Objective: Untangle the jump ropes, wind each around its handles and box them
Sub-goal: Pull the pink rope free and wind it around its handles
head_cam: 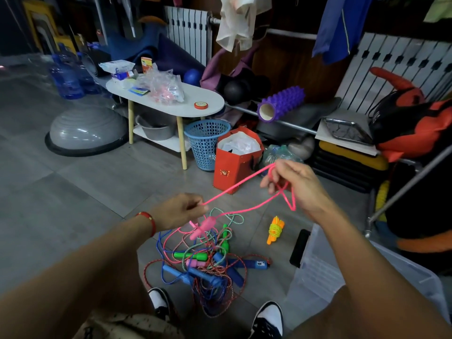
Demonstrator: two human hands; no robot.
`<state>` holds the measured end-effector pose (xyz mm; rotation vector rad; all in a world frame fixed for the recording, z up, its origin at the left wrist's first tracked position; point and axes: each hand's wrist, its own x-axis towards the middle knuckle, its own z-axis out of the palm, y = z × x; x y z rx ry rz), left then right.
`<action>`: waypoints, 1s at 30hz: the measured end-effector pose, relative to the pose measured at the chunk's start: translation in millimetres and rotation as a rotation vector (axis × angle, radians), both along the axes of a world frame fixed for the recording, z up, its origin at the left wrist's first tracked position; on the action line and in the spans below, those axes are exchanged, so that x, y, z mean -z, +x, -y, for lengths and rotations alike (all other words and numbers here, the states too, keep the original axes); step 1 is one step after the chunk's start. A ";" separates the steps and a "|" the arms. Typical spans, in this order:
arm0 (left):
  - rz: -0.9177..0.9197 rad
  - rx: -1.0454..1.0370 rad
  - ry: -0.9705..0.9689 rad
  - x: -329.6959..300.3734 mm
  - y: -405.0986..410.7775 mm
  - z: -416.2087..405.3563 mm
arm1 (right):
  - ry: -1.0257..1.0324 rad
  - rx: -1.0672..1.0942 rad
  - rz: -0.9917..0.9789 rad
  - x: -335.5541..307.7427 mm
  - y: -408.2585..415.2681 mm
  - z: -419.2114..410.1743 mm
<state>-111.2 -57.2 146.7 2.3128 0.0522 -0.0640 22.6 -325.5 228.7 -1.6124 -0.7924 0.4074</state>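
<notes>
A pink jump rope (238,185) stretches taut between my hands above the floor. My left hand (179,210) pinches one stretch of it; my right hand (294,184) is closed on a loop that hangs down below the palm. The rope's pink handle (204,227) dangles under my left hand. Below lies a tangled pile of ropes (208,267) with blue, green and pink handles and red, blue and green cords. An orange-handled rope wound in yellow cord (276,230) lies apart to the right. A clear plastic box (342,272) stands at lower right.
A black phone (299,248) lies beside the box. A red paper bag (236,159), a blue mesh basket (205,143) and a white oval table (166,104) stand beyond. My two shoes (267,319) are at the bottom. A grey balance dome (85,130) sits at left.
</notes>
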 end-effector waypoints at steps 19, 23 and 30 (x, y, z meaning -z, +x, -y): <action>0.436 0.097 0.416 -85.7 40.9 44.6 | -0.310 -0.203 0.083 23.6 -17.3 -31.0; 0.359 0.009 0.232 -68.5 37.6 49.8 | -0.405 -0.104 0.422 5.1 -17.5 -31.9; 0.122 0.027 -0.108 -22.6 8.0 28.0 | 0.053 0.147 0.057 -12.6 8.5 10.7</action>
